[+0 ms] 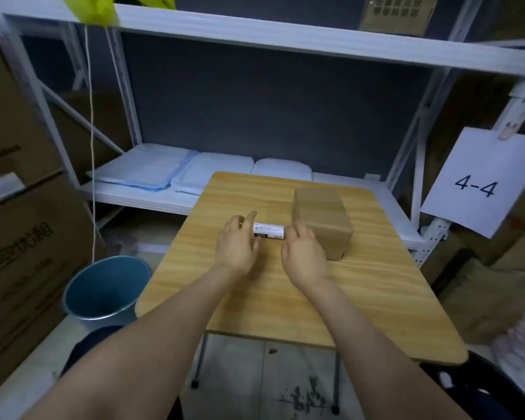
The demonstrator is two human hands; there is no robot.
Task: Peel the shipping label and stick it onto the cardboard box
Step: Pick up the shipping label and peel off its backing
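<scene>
A white shipping label [269, 231] with black print lies curled on the wooden table [255, 298], just left of a closed brown cardboard box [322, 219]. My left hand [238, 244] hovers at the label's left end with fingers spread, partly covering it. My right hand [303, 253] is at the label's right end, fingers apart, close to the box's near left corner. Whether either hand touches the label cannot be told; neither grips it.
A blue bin [106, 289] stands on the floor left of the table. White shelving [152, 192] behind holds folded white and blue packs. Large cartons [19, 222] are stacked at left. A paper sign "4-4" [479, 183] hangs at right.
</scene>
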